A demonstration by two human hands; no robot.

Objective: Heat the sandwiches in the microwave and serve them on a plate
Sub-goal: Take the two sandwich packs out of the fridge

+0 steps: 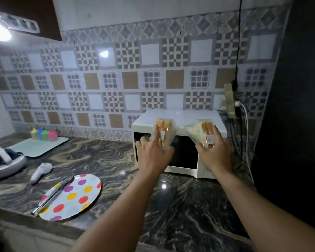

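A white microwave with a dark door stands on the marble counter at the back right; its door is closed. My left hand holds a plastic-wrapped sandwich upright in front of the microwave's top edge. My right hand holds a second wrapped sandwich beside it, to the right. A polka-dot plate lies on the counter at the front left, with metal tongs resting across its left side.
A white sock-like cloth lies behind the plate. A pale mat with coloured containers sits at the back left, and a grey bowl-like item at the far left. Cables and a power strip hang right of the microwave.
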